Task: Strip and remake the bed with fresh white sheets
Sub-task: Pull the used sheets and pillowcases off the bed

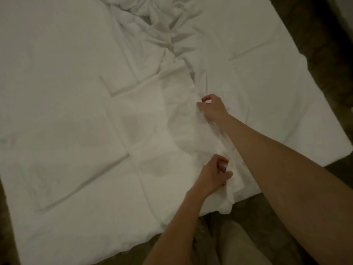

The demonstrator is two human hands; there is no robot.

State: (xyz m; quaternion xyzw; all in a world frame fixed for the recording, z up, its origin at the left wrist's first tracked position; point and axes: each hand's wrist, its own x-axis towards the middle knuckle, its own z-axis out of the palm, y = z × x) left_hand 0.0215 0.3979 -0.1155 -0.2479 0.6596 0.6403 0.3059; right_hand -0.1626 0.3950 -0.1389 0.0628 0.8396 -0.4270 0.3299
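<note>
Both hands [212,142] pinch the sheet [183,131] (near the bed edge [248,196]).

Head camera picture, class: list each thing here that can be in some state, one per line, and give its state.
Sheet: spread over the bed, creased in squares, bunched at the far end.
Bed: covered in white, not yet smooth.
Left hand: fingers curled, gripping the sheet edge near the bed's side.
Right hand: pinching a raised fold of the sheet further in.
</note>
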